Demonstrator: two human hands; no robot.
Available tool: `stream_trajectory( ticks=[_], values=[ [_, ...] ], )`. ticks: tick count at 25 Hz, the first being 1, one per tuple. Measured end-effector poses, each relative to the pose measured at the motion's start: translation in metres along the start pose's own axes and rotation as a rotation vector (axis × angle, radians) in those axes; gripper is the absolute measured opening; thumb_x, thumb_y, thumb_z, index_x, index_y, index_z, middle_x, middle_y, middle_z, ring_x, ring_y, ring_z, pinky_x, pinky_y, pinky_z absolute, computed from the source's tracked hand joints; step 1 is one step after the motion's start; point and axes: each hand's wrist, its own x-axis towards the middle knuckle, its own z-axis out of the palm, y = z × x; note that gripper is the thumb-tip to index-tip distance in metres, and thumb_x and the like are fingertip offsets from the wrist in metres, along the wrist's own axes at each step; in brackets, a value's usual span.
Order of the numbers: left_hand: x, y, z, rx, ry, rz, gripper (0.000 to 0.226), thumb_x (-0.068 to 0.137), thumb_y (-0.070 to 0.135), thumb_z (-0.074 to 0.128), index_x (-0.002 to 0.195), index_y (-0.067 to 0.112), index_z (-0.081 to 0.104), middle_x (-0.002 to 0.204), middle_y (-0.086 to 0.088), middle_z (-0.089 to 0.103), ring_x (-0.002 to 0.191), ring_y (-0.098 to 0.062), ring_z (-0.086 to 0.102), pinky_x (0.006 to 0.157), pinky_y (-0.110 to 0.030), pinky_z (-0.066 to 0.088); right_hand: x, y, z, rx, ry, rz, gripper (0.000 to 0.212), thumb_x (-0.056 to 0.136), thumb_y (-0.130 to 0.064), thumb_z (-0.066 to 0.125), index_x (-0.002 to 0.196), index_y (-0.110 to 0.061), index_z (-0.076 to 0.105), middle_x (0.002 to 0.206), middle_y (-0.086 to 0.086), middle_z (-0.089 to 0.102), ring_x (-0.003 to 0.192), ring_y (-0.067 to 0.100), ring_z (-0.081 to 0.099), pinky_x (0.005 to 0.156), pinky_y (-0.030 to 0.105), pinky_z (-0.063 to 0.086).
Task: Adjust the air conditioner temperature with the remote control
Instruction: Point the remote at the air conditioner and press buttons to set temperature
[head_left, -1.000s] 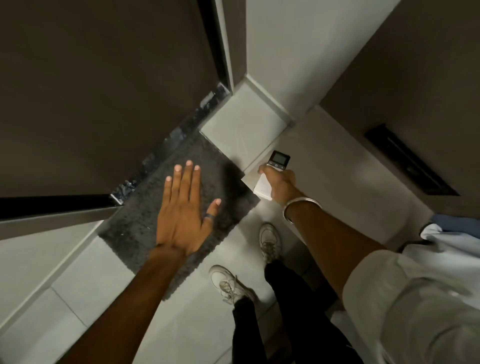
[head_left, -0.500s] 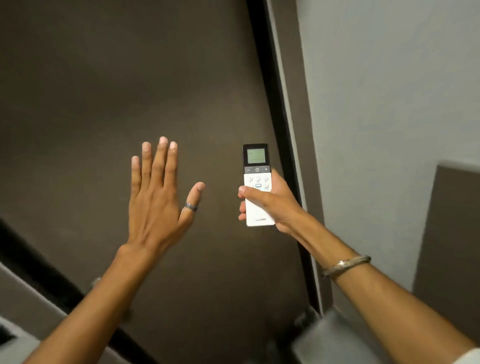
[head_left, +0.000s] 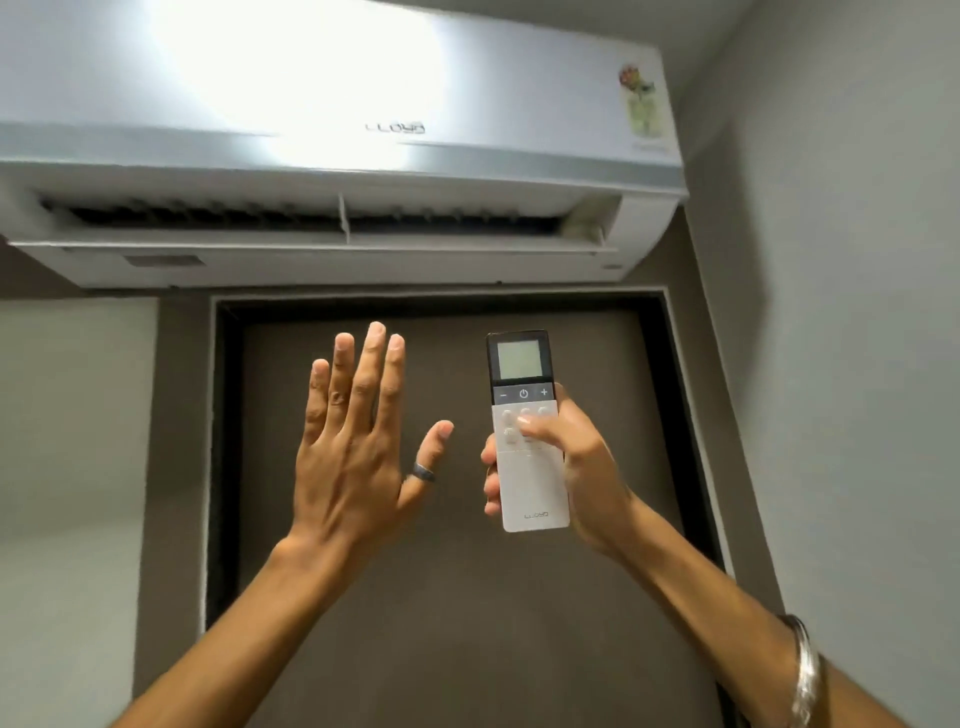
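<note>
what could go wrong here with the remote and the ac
The right hand holds the remote with its thumb lying over the white lower buttons, below the minus and plus keys, so a press now would likely hit another function instead of temperature. The remote stands upright in front of the door, with the air conditioner above; the signal may miss. The left hand is free.
</note>
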Motion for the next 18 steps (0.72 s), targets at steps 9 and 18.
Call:
stream_trajectory(
  ticks=[9,18],
  values=[
    [0.025,-0.029,-0.043,0.114,0.065,0.026,0.082,0.102,0.058,0.037,0.161,0.004,0.022,0.171,-0.017,0.016,0.159,-0.039,0.01,0.13,-0.056,0.012,0.02,-0.027,0.053,-0.006,-0.001,-0.051,0.051,0.09,-0.03,0.051,0.136,-0.009,0.044,0.079,0.017,0.07,0.059,0.031,0.069,0.056,0.044,0.062],
    [0.018,-0.03,-0.047,0.113,0.047,0.046,0.082,0.102,0.059,0.037,0.161,0.004,0.022,0.171,-0.016,0.014,0.159,-0.038,0.009,0.13,-0.053,0.009,0.011,-0.029,0.056,-0.066,0.115,-0.066,0.054,0.089,-0.032,0.05,0.135,-0.005,0.044,0.081,0.018,0.07,0.058,0.03,0.069,0.057,0.043,0.063]
  ],
)
